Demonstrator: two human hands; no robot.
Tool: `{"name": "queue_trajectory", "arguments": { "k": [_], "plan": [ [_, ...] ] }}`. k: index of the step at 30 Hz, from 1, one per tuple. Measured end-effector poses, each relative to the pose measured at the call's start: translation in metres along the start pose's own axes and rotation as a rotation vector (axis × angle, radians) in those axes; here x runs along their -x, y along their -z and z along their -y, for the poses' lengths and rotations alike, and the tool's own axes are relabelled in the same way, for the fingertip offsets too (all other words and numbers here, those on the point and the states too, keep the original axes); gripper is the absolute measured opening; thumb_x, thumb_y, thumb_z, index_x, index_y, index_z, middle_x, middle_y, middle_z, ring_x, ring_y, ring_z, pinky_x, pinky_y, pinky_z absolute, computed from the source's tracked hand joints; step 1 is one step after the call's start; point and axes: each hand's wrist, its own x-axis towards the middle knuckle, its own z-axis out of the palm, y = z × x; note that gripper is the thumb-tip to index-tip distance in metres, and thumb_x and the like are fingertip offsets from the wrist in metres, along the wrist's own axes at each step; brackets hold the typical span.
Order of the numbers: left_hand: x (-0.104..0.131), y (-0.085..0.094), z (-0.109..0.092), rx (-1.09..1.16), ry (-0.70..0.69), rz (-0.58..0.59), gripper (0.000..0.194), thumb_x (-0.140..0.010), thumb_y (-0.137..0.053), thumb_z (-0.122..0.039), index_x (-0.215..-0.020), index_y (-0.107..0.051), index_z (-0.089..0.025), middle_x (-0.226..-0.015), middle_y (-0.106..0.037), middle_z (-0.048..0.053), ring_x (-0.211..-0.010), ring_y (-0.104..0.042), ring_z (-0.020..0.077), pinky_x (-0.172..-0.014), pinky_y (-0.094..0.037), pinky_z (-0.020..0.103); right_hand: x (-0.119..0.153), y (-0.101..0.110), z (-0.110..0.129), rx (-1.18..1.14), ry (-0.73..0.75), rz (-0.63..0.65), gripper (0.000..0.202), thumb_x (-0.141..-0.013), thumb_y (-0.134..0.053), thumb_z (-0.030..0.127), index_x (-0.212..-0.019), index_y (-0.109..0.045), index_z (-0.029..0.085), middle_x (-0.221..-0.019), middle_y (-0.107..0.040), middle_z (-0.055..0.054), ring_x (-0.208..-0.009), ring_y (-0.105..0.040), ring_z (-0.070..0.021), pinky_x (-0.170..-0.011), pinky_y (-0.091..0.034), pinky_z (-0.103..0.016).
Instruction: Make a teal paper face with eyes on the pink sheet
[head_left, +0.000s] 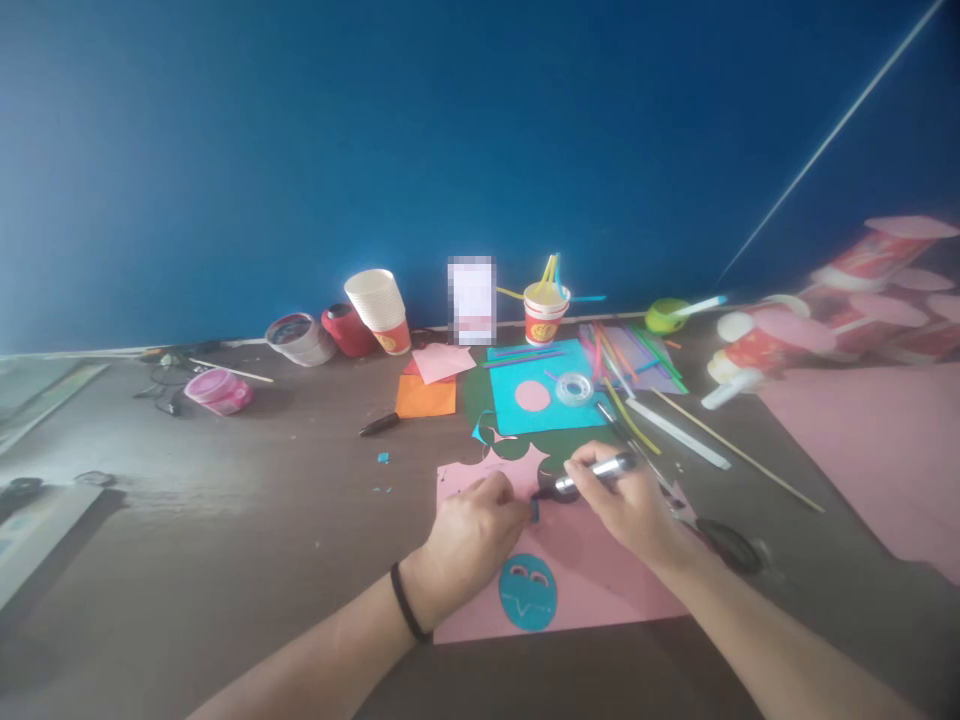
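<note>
My right hand (626,500) is closed around a silver marker (596,473), its dark tip pointing left. The tip is at a small blue paper piece (535,510), pinched in the fingers of my left hand (480,530). Both hands are over a pink sheet (592,580) with scalloped cuts along its far edge. Below my left fingers lies a blue paper circle (528,592) with two cut-out eye shapes and a thin pale line. A pair of scissors (727,545), partly hidden by my right forearm, lies at the sheet's right side.
Along the back stand stacked paper cups (377,305) and a cup of straws (546,315). A blue sheet (510,405) holds a tape roll (574,389) and a pink circle (533,396). A black cap (379,425) lies left. Red cups (795,345) are stacked at right beside a wooden stick (739,450).
</note>
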Motion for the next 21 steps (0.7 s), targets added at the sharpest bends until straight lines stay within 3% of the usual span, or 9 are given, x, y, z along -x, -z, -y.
{"name": "queue_trajectory", "arguments": {
  "k": [13, 21],
  "plan": [
    [0.001, 0.004, 0.001, -0.011, -0.025, -0.010, 0.021, -0.083, -0.049, -0.017, -0.085, -0.069, -0.027, -0.078, -0.054, 0.001, -0.064, -0.055, 0.0101, -0.057, -0.044, 0.019, -0.001, -0.001, -0.001, -0.018, -0.005, 0.005, 0.023, -0.088, -0.046, 0.036, -0.072, -0.051, 0.020, -0.058, -0.046, 0.004, -0.052, -0.043, -0.0102, -0.050, -0.033, -0.021],
    [0.012, 0.007, -0.002, -0.052, -0.144, -0.018, 0.021, -0.085, -0.047, -0.017, -0.086, -0.066, -0.024, -0.074, -0.052, 0.001, -0.061, -0.052, 0.0099, -0.053, -0.041, 0.018, 0.000, -0.002, -0.003, 0.030, -0.003, -0.009, 0.023, -0.088, -0.046, 0.037, -0.072, -0.051, 0.020, -0.058, -0.047, 0.004, -0.053, -0.044, -0.0109, -0.051, -0.035, -0.021]
  ]
}}
